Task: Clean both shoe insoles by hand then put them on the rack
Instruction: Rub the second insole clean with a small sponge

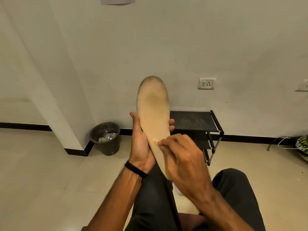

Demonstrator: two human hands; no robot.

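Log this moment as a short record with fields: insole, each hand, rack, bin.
insole: worn beige foam insole, upright, toe end up, grey grime near the toe
left hand: left hand grips the insole's middle from behind
right hand: right hand fingertips on the insole's lower face
rack: black metal-frame shoe rack against the wall
bin: dark round waste bin, litter inside

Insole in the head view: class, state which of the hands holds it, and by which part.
The left hand grips the insole around its middle, thumb on one edge, fingers on the other. The right hand picks at its surface near the heel.
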